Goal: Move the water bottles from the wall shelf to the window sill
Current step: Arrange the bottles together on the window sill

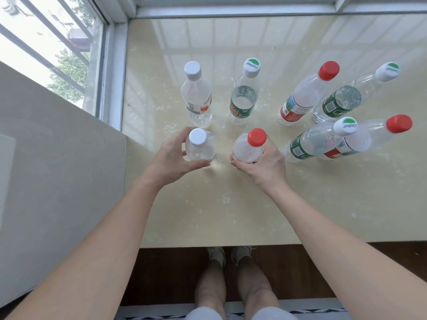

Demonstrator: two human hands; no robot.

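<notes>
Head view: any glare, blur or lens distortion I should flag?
Head view: window blown out; its frame mirrors as pale bars on the glossy sill; wide-angle lens splays the right-side bottles outward; left hand on the white-cap bottle and right hand on the red-cap bottle are sharp, shadows faint.

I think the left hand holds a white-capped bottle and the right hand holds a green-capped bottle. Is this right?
No. In the head view, the right hand holds a red-capped bottle, not a green-capped one. The left hand does hold a white-capped bottle.
</notes>
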